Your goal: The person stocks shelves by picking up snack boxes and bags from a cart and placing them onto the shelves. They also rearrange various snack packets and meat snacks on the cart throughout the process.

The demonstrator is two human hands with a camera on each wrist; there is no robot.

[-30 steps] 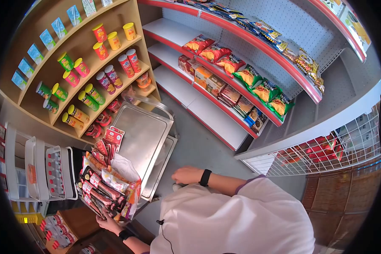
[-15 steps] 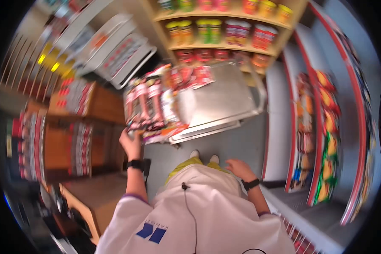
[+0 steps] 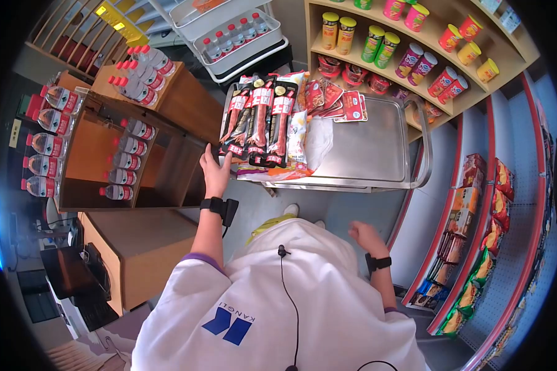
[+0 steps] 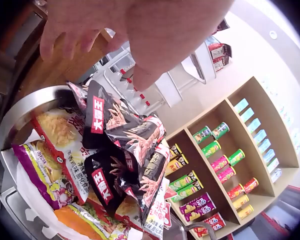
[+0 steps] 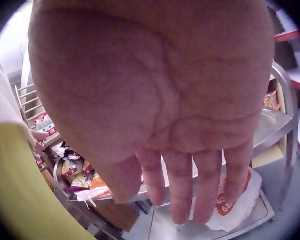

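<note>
My left hand (image 3: 215, 173) is at the near left corner of a steel cart (image 3: 374, 139), right beside a pile of black snack packs (image 3: 260, 120) with red labels. In the left wrist view the fingers (image 4: 92, 37) are extended and spread above the pile, holding nothing. Under the black packs lie colourful snack bags (image 4: 62, 145), and to their right a white plastic bag (image 3: 319, 142) and red packets (image 3: 351, 106). My right hand (image 3: 366, 238) hangs by my right side, away from the cart. Its fingers (image 5: 180, 195) hang loose and hold nothing in the right wrist view.
A wooden shelf (image 3: 408, 86) with snack tubs stands behind the cart. Red-edged shelves (image 3: 439, 216) with chip bags run along the right. Bottles (image 3: 139, 80) stand on wooden cabinets (image 3: 179, 111) at the left, near a white rolling rack (image 3: 278, 52).
The head view has turned left, so the cart now lies straight ahead, with the wooden cabinets at the left. My left hand stays beside the pile; my right arm hangs at my side.
</note>
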